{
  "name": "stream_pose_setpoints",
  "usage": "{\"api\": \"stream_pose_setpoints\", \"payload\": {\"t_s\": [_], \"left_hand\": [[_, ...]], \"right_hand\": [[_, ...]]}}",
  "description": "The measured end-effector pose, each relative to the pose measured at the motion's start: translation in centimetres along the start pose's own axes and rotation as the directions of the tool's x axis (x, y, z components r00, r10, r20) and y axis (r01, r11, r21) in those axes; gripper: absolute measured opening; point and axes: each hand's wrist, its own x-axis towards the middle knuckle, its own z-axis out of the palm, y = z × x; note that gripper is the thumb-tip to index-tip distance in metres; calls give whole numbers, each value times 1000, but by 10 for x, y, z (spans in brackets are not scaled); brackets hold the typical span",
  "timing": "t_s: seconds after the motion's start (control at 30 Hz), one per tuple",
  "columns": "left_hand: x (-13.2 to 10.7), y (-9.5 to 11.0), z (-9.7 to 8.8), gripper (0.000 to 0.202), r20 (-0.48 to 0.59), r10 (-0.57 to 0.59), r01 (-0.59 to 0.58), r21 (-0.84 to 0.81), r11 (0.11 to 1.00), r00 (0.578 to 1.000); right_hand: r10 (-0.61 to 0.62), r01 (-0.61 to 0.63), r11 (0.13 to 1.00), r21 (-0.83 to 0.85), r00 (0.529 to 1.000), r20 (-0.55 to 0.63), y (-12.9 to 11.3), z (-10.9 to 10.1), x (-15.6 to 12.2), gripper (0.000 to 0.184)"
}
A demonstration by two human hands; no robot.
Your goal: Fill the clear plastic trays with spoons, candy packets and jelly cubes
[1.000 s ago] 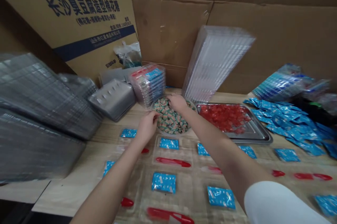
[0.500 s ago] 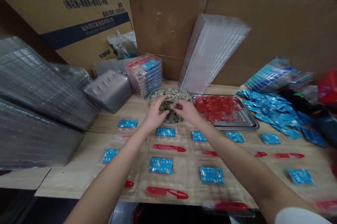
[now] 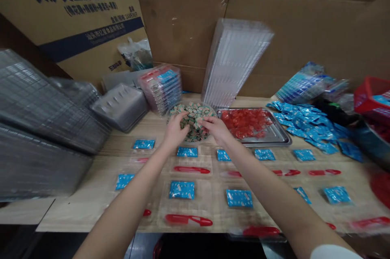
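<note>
In the middle of the head view, a round clear bowl [image 3: 204,139] holds a heap of small pale-and-green packets [image 3: 191,108]. My left hand [image 3: 176,131] reaches over the bowl's left side, thumb and forefinger apart at the heap. From the right comes my right hand [image 3: 215,128], its fingertips pinched together over the packets, seemingly on one small packet. Below my forearms lie rows of clear plastic trays [image 3: 202,194], many with a blue sachet [image 3: 182,190] and a red plastic utensil [image 3: 189,220] in them.
Right of the bowl, a metal tray [image 3: 280,137] carries red packets [image 3: 245,122]. Beyond it are loose blue sachets [image 3: 310,127] and a red basket [image 3: 367,92]. Behind stands a tall stack of clear trays [image 3: 234,60]; filled packs [image 3: 161,86] and more stacked trays [image 3: 45,125] are left.
The view has turned slightly right, so the scene sits further left and more of the red basket shows. My hands stay at the bowl, with a little more space between their fingertips.
</note>
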Motion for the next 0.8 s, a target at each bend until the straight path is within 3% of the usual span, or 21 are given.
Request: {"api": "stream_pose_setpoints", "payload": {"t_s": [0.1,0.27,0.47,0.63,0.8], "left_hand": [[-3,4,9,41,81,-106,115,-120,986,991],[-7,-1,9,32,142,-256,286,-265,921,956],[-13,5,11,25,168,-325,366,-405,838,931],[-25,19,12,15,230,-355,423,-474,772,906],[-35,22,5,18,255,-382,459,-485,745,888]], "right_hand": [[33,-31,985,168,999,-8,-6,6,-7,36],[25,-10,995,103,988,-153,-11,9,-15,36],[62,-59,990,127,998,-22,-14,17,-30,37],[18,-15,999,34,995,-101,-7,28,-35,34],[21,-14,994,104,998,-64,-9,23,-37,33]]}}
